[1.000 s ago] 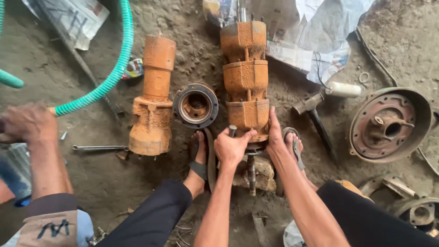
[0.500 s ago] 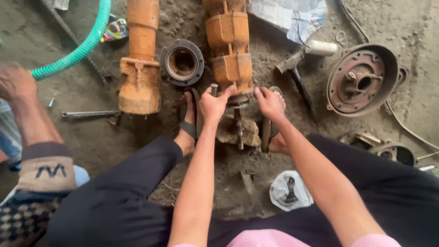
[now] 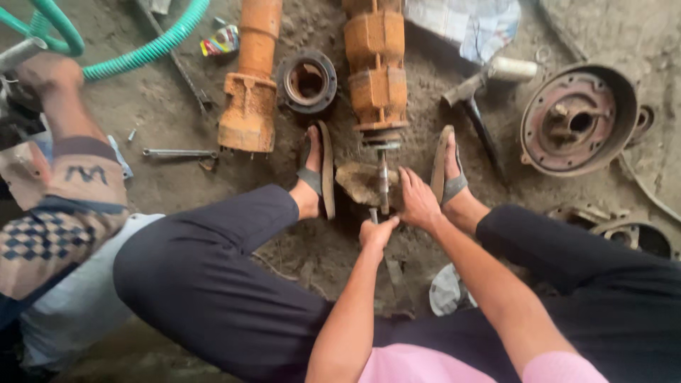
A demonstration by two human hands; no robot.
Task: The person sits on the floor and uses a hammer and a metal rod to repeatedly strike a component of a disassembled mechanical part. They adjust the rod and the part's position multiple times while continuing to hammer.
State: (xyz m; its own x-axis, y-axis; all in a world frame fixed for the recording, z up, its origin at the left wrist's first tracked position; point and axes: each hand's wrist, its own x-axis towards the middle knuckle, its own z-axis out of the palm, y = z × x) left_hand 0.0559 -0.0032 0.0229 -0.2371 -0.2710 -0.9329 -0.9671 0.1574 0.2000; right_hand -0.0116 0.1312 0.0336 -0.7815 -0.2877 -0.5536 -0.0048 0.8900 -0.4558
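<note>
Head view: a dusty, packed dirt floor (image 3: 177,184) carries rusty parts. The thin metal shaft (image 3: 383,181) sticks out at 6 o'clock of the orange ribbed pump body (image 3: 374,67). Left hand (image 3: 377,232) clenches the shaft's near end; right hand (image 3: 418,201), at its 3 o'clock, grips it too.

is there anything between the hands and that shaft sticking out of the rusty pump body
Nothing visible. The left hand grips the near end of the shaft, and the right hand rests right beside it, at the rusty piece the shaft passes through.
</note>
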